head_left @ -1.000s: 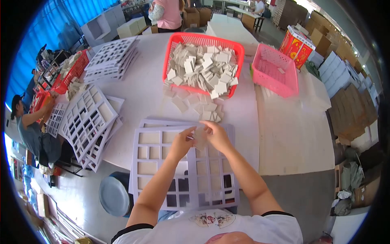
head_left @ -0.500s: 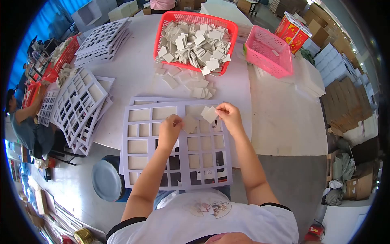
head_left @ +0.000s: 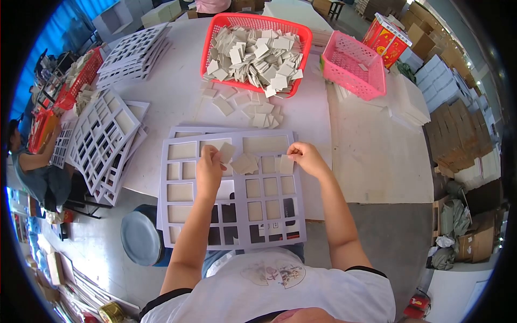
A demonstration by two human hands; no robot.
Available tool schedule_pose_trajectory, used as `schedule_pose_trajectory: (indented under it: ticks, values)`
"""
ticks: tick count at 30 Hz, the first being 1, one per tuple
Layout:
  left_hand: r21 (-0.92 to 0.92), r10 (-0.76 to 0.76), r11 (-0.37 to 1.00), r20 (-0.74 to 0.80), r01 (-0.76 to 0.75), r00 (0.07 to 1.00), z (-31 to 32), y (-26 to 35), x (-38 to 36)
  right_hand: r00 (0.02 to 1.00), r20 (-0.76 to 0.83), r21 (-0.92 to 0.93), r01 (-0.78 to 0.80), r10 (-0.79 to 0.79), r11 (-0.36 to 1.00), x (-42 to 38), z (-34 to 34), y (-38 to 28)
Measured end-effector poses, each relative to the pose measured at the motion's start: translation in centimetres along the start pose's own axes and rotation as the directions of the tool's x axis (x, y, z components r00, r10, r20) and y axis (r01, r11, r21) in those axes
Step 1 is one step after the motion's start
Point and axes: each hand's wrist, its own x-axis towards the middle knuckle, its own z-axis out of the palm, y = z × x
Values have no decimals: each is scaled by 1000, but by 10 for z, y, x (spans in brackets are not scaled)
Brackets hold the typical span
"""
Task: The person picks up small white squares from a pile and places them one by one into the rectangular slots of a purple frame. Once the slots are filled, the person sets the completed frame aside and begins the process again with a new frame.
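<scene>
Left hand (head_left: 209, 164): thumb and fingers nearly closed, pinching a pale square (head_left: 226, 153) above the grid frame (head_left: 243, 207).
Right hand (head_left: 307, 157): fingertips together on another square (head_left: 287, 165).
Loose squares (head_left: 244, 164): between the hands, over the frame.
Frame: flat, partly on the table (head_left: 371, 172).
Handling: squares seem light, stiff; pinch edges. Slim bars may flex; grip the frame's outer border.
</scene>
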Motion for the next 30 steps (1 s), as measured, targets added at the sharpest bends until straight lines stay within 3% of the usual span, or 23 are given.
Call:
schedule_pose_trajectory:
  ticks: [5, 8, 11, 14, 18, 21, 24, 27, 30]
  values:
    - [-137, -39, 989, 82, 50, 996, -11, -4, -9, 999, -42, 39, 6, -5, 999, -2, -4, -7]
    - [-47, 129, 992, 294, -121, 947, -19, -5, -31, 998, 40, 56, -41, 39, 998, -17, -14, -18]
    - [-141, 8, 986, 558, 86, 830, -25, 8, -62, 973, 229, -13, 14, -10, 1000, -42, -18, -20]
    - [46, -11, 999, 681, -29, 732, -29, 18, -86, 886, 462, -193, 49, 47, 980, -70, -12, -41]
    - [115, 189, 915, 726, -388, 661, -22, 17, -104, 896, 440, -302, 203, -53, 932, -82, 5, -35]
    - [94, 289, 850, 740, -519, 607, -15, 7, -111, 898, 422, -303, 268, -123, 915, -81, 9, -33]
    - [112, 321, 824, 717, -556, 619, -9, -1, -118, 903, 408, -298, 274, -138, 914, -81, 8, -37]
    - [98, 290, 861, 711, -498, 640, -8, 3, -129, 894, 428, -319, 285, -131, 904, -80, 3, -48]
    - [236, 235, 812, 705, -533, 669, -10, 3, -140, 909, 396, -295, 259, -130, 920, -82, 2, -48]
